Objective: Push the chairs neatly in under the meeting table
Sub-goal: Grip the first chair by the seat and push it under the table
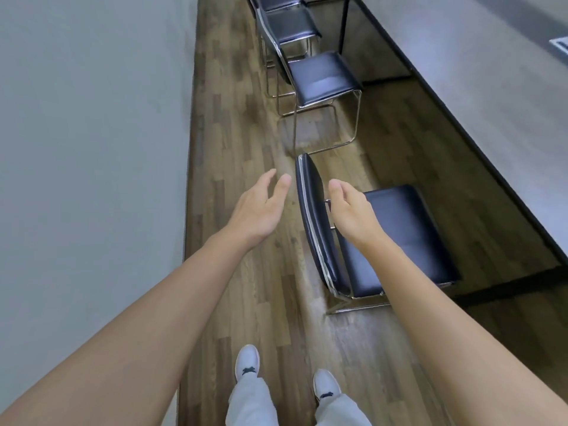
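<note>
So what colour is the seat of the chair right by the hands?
Black, with a shiny silver metal frame. The nearest chair's seat shows best in the head view.

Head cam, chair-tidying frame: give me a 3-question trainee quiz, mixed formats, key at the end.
1. True or false: the left hand grips the backrest of the nearest chair.
2. Multiple choice. Seen from the camera, the meeting table lies: A) along the left wall B) along the right side C) behind the person.
3. Fill in: the right hand hovers on the ____ side of the backrest, above the chair's black seat.

Key
1. False: its fingers are open and clear of the backrest, over the wooden floor.
2. B
3. seat
</note>
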The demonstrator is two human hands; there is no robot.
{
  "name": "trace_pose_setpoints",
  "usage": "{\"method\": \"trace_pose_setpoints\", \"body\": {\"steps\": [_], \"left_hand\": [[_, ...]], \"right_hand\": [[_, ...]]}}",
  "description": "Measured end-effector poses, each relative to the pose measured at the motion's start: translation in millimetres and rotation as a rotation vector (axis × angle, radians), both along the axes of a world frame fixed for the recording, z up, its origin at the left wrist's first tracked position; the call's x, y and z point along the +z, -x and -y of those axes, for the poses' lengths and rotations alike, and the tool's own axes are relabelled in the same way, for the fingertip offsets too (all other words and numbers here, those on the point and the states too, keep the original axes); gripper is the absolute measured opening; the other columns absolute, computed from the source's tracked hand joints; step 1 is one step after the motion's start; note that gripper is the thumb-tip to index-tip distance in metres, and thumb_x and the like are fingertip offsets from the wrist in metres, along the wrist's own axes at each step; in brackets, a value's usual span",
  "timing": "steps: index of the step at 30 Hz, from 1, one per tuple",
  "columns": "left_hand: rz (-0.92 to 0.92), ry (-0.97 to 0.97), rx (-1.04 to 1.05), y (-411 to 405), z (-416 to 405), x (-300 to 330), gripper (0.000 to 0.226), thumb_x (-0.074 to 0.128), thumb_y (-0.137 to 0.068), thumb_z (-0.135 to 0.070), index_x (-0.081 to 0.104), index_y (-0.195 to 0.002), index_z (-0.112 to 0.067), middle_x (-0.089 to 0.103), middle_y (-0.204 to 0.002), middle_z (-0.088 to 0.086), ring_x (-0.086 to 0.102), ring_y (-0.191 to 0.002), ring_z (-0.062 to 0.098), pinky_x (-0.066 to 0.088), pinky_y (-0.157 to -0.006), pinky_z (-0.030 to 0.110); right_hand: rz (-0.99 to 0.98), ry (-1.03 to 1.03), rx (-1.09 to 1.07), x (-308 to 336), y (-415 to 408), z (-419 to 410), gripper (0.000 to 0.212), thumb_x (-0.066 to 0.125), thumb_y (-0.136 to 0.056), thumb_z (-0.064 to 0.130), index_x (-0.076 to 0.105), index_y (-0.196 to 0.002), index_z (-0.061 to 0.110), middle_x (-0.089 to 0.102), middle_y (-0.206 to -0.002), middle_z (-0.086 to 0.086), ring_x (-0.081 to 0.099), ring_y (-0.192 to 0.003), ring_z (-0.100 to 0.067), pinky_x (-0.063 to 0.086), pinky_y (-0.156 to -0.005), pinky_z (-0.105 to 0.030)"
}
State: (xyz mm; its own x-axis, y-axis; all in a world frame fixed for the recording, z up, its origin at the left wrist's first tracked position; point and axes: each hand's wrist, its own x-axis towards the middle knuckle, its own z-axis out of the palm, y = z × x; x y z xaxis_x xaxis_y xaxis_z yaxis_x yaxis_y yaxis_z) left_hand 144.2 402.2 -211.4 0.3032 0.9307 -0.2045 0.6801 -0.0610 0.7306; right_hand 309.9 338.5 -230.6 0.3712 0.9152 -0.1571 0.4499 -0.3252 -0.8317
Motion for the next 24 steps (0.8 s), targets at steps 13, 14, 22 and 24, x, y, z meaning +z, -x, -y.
{"method": "trace_pose_setpoints", "body": {"steps": [13,14,22,24], "left_hand": [[-0.084,-0.022,-0.325,30.7,-88.5,-18.7,0.066,0.029,-0.099,-0.062,0.033,-0.153,-0.024,0.038,-0.157,-0.003,0.034,-0.144,0.017,0.026,-0.117,0.035],[-0.093,-0.022,-0.354,29.9,-92.6,-21.6,0.067,0.028,-0.099,-0.063,0.033,-0.153,-0.024,0.038,-0.156,-0.003,0.034,-0.144,0.018,0.026,-0.117,0.035],[-0.111,0.052,-0.557,-10.1,-91.7,-44.7,0.057,0.026,-0.104,-0.051,0.034,-0.153,-0.022,0.047,-0.149,-0.002,0.041,-0.137,0.016,0.026,-0.095,0.021],[-0.120,0.060,-0.594,-28.2,-90.5,-51.3,0.059,0.025,-0.104,-0.053,0.033,-0.154,-0.023,0.044,-0.152,-0.003,0.038,-0.140,0.017,0.026,-0.102,0.024]], "right_hand": [[0.055,-0.054,-0.324,-11.3,68.9,-39.8,0.034,0.023,-0.102,0.034,0.026,-0.076,0.013,0.032,-0.068,0.001,0.029,-0.062,-0.014,0.030,-0.057,-0.028],[0.058,-0.039,-0.350,-12.9,71.1,-38.8,0.035,0.023,-0.102,0.035,0.027,-0.075,0.014,0.034,-0.068,0.001,0.031,-0.063,-0.015,0.030,-0.058,-0.028],[0.046,0.108,-0.529,-36.3,57.0,-14.6,0.038,0.022,-0.104,0.036,0.028,-0.073,0.014,0.035,-0.068,0.000,0.034,-0.068,-0.019,0.031,-0.061,-0.032],[0.039,0.126,-0.565,-44.8,46.9,-13.5,0.038,0.021,-0.104,0.035,0.029,-0.073,0.014,0.037,-0.068,0.000,0.036,-0.069,-0.020,0.031,-0.061,-0.035]]}}
